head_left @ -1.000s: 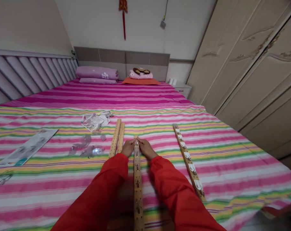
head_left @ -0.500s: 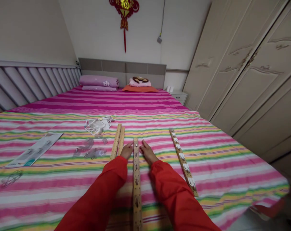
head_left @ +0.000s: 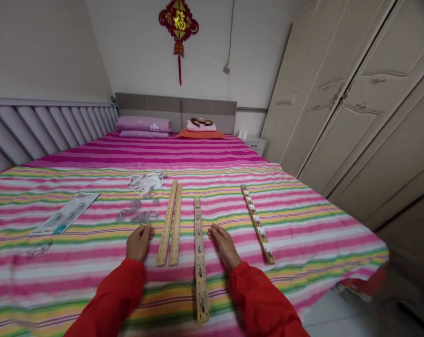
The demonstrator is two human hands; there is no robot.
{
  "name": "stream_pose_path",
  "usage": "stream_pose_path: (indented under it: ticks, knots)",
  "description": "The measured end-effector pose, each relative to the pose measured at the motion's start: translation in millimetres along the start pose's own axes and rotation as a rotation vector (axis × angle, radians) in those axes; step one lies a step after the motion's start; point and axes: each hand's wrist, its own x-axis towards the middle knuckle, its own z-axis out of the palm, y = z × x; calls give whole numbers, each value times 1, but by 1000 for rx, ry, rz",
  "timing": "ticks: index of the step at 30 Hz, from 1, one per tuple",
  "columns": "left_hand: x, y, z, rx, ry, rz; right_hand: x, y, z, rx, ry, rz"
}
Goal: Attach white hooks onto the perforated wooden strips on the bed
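1. Both hands of mine are low in the view: the left hand [head_left: 137, 243], toward eight o'clock, has its fingers loosely curled, and I cannot tell whether something small is inside; the right hand [head_left: 225, 245], just short of six, is half open with bent fingers, and I see nothing in its grasp.
2. Under everything I work on lies the striped bedsheet [head_left: 292, 206], filling the lower half.
3. Cream wardrobe doors [head_left: 324, 135] lean in at two o'clock.
4. At six o'clock, the perforated wooden strip with metal fittings [head_left: 198, 262] points away from me, between my hands, just beside my right fingers and touching neither hand.
5. Two bare perforated wooden strips [head_left: 167, 224] lie around half past seven, between my left hand and that fitted strip, closer together at their far ends.
6. Toward half past four, well apart from them, slants the wooden strip with white hooks [head_left: 259, 225].
7. A flat packaging card [head_left: 71, 211] lies between eight and nine.
8. Torn white packaging [head_left: 145, 182] sits near nine.
9. Clear plastic pieces [head_left: 136, 204] are scattered at eight, beyond my left hand.
10. Thin grey loops [head_left: 39, 248] rest farther out, also past eight.
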Motion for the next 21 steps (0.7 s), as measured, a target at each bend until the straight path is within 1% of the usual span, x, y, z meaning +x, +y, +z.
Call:
stream_pose_path:
  ticks: [2,4,6,9,11,12,15,17,19,21]
  knots:
    - [-5,-5,-10,98,97,18,-27,-1,-5,-23,-6,-13]
    - [-9,-8,-13,197,134,59,-54,2,-14,-51,9,-29]
    - [-12,-8,-11,335,130,95,-81,7,-25,-75,38,-30]
    - [-15,-8,-7,536,94,124,-118,17,-40,-114,78,18]
    - [-16,-8,-6,594,68,157,-138,21,-44,-121,36,90]
    - [-16,-8,-6,604,64,169,-146,24,-44,-113,-6,141]
    - [-16,-9,-8,611,66,191,-160,31,-41,-83,-183,285]
    - [-17,-8,-9,611,59,194,-162,39,-38,-62,-290,346]
    - [-18,-7,-9,613,44,180,-161,46,-37,-29,-337,390]
    - [-19,-6,-8,614,56,166,-158,52,-37,11,-340,409]
